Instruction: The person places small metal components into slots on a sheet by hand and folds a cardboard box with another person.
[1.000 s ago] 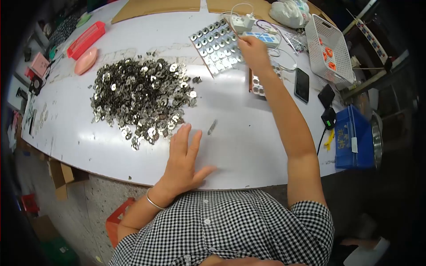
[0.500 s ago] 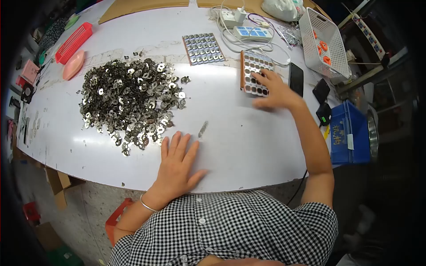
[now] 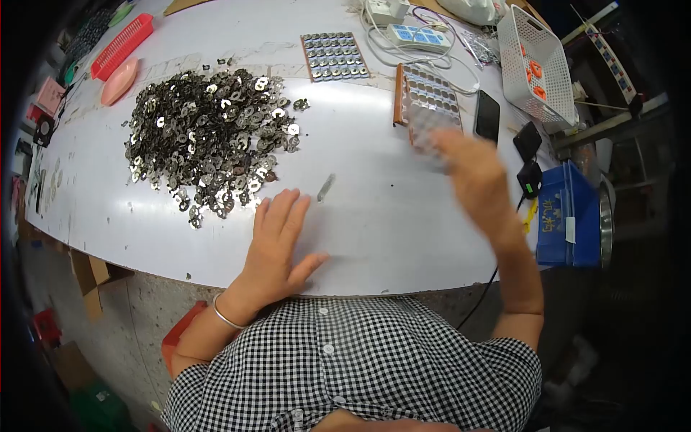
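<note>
My right hand [image 3: 471, 169], smeared by motion, grips the near edge of a blurred tray of small round pieces [image 3: 430, 128]. This tray overlaps the near end of a stack of similar trays [image 3: 434, 88], which has brown edges. On the white tabletop, my left hand [image 3: 277, 241] rests with fingers stretched out and nothing in it. Beyond its fingertips lies a large heap of small shiny metal pieces [image 3: 209, 137]. A short grey strip-like mark or piece [image 3: 327, 187] is just right of those fingertips. Farther back lies another tray with rows of round metal parts [image 3: 335, 57].
A black phone [image 3: 487, 117] lies right of the stack. Behind are a power strip [image 3: 417, 36] with looped cables and a white basket [image 3: 536, 75] holding orange pieces. A blue bin [image 3: 565, 216] stands at right, a red basket [image 3: 122, 47] at far left.
My right hand has closed on a tray from the stack and drawn it toward me. The left hand stays by the heap. The whole view has shifted slightly.
</note>
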`<state>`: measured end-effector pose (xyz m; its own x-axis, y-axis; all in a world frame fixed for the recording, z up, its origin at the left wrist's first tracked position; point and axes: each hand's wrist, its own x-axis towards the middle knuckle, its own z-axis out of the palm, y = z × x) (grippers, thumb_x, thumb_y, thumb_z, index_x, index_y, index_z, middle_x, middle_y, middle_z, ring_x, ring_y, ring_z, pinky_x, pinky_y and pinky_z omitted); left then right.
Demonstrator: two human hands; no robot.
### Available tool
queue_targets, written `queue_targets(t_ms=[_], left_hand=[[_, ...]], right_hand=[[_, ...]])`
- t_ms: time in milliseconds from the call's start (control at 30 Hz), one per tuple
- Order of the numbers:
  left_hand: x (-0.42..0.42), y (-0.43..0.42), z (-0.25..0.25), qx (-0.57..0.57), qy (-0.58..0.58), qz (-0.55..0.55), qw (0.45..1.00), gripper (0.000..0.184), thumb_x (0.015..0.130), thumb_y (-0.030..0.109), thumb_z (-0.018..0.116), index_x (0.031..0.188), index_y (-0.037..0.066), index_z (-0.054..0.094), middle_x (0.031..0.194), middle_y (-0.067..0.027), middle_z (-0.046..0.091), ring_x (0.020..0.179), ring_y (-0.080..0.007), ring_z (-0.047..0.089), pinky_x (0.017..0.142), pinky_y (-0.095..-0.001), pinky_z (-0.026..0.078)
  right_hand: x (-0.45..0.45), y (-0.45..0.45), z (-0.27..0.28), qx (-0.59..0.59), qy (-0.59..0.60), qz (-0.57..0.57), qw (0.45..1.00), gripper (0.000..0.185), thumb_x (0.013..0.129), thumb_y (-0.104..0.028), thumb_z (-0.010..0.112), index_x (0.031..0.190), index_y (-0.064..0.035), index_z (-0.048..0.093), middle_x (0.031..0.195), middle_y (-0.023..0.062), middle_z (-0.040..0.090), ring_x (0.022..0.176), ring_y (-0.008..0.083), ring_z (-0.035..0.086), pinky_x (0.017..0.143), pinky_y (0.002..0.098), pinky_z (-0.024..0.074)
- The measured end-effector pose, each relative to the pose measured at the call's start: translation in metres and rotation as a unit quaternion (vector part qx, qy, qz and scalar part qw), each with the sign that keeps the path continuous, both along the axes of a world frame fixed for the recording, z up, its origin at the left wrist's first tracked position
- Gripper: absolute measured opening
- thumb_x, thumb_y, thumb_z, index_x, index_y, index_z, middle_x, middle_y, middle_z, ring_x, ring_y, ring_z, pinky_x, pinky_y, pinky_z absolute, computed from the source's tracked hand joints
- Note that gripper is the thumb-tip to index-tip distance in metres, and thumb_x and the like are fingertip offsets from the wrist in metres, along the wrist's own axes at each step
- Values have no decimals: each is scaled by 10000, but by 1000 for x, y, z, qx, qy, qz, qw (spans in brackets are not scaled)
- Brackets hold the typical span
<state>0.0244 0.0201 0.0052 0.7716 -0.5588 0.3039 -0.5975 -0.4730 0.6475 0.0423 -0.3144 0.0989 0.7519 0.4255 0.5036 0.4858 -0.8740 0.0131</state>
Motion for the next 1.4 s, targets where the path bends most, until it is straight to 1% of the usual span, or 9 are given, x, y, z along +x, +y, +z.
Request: queue_targets(t_ms=[100,300,367,500,633,833,1133,1233,1400], left_hand=[[4,0,-1,-124,16,16,992,718,895,347,698,1441,-53,460,1467,-273,434,1373,-482,392,1160,-589,260],[10,-3,4,64,0,-78,995,612,961,375,606,1434,1,500,1500,-251,432,1426,-472,339,1183,-594,220],[6,-6,0,150,-28,-91,984,642,915,419,647,1407,21,535,1506,-235,439,1448,-464,319,1185,-626,195],[0,-12,-2,161,-58,-120,978,732,819,488,721,1392,59,566,1485,-188,483,1455,-444,318,1177,-651,188],[-11,-18,0,174,-66,-134,973,694,842,514,694,1391,105,577,1468,-160,499,1444,-421,340,1156,-689,184],[-17,-9,-7,144,-70,-145,976,651,882,562,644,1367,131,595,1434,-135,526,1433,-398,364,1163,-671,201],[-18,-5,-8,124,-67,-143,980,655,866,573,666,1354,141,602,1432,-127,533,1436,-390,374,1177,-655,198],[-18,-4,-7,119,-57,-152,980,648,852,574,681,1340,152,612,1426,-117,541,1436,-384,377,1175,-665,192],[-16,-3,-6,105,-46,-168,979,623,831,576,700,1300,171,640,1400,-97,566,1427,-376,393,1174,-682,174]], right_hand=[[-44,74,-33,-17,115,77,990,376,812,-137,642,1175,-42,654,1145,116,652,1078,252,624,883,406,466],[-39,94,-46,89,282,158,942,558,835,-314,766,1254,10,592,1216,180,623,1149,349,592,979,444,462],[-17,77,-48,169,206,83,960,486,874,-248,720,1251,20,573,1174,211,626,1068,395,622,924,465,503],[40,54,-65,115,160,-57,979,306,924,-163,628,1184,-3,615,1084,205,652,983,397,640,845,490,530],[57,86,-54,-8,320,-35,947,235,933,-142,597,1143,-64,669,1105,179,658,995,365,639,846,470,536],[106,126,-92,142,127,144,971,207,911,-163,635,1096,-132,723,1087,110,673,978,326,642,842,447,539],[112,101,-103,115,205,76,969,185,901,-145,695,1074,-79,706,979,78,676,826,237,648,749,367,528],[92,88,-78,210,274,74,936,179,902,-92,666,1073,-56,707,921,72,674,766,191,620,712,325,510],[77,63,-74,196,367,-22,909,256,894,-126,650,1136,-72,713,915,128,675,787,240,659,733,364,528]])
